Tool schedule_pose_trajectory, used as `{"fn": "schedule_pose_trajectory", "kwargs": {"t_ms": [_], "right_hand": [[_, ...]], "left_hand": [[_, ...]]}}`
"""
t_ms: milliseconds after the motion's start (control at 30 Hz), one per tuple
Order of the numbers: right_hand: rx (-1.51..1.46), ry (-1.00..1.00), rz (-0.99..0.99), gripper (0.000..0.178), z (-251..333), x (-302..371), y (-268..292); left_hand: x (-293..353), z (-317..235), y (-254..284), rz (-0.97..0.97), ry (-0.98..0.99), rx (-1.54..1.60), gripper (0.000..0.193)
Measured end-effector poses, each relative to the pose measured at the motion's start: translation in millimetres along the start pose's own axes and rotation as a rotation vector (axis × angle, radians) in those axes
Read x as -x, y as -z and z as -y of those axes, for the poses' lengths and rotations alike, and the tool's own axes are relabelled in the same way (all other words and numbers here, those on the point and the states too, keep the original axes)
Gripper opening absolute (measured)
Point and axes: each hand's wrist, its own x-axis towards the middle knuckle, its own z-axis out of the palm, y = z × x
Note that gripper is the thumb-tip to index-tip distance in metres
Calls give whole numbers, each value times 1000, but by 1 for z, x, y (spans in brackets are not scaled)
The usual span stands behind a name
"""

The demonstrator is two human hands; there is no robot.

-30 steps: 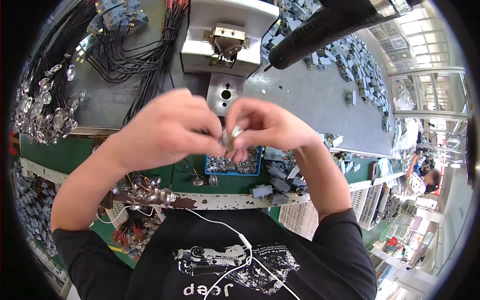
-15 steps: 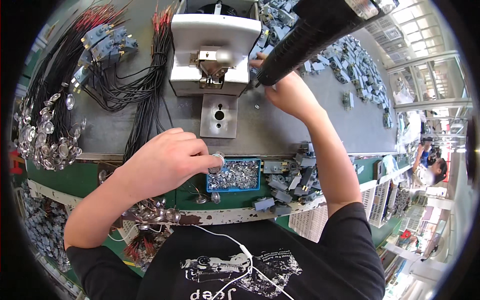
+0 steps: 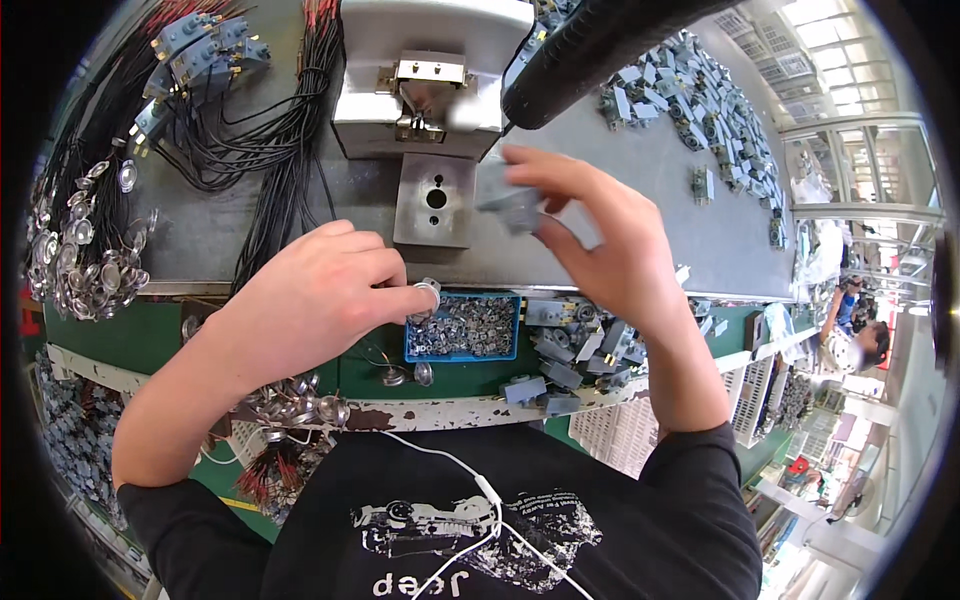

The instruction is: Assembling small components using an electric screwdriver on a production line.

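My left hand [image 3: 325, 290] is closed in a pinch on a small round silver metal piece [image 3: 427, 292], held over the left end of a blue tray [image 3: 408, 352]. Small shiny metal parts [image 3: 465, 327] fill that tray. My right hand [image 3: 625, 240], smeared by motion, has a grey plastic housing [image 3: 515, 205] between its thumb and fingers. The housing is blurred and hangs just right of a steel plate with holes [image 3: 408, 222]. Behind the plate stands a white bench machine [image 3: 365, 125] with a metal tool head [image 3: 432, 75].
Black wires with grey housings [image 3: 195, 50] and silver discs [image 3: 85, 250] lie at the left. Many loose grey housings [image 3: 690, 100] cover the far right table. More housings [image 3: 565, 375] lie right of the tray. A thick black tube [image 3: 600, 65] slants overhead. A person [image 3: 850, 340] is farther right.
My right hand has come back from beside the machine toward me, bringing the grey housing near the plate. My left hand keeps its pinch by the tray. The whole view has shifted slightly.
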Motion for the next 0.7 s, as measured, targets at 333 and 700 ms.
{"fn": "schedule_pose_trajectory", "kwargs": {"t_ms": [333, 700], "right_hand": [[467, 175, 185, 49, 0, -16, -45], [422, 117, -54, 47, -8, -4, -76]], "left_hand": [[3, 0, 0, 10, -12, -30, 21], [4, -1, 1, 49, -4, -52, 22]]}}
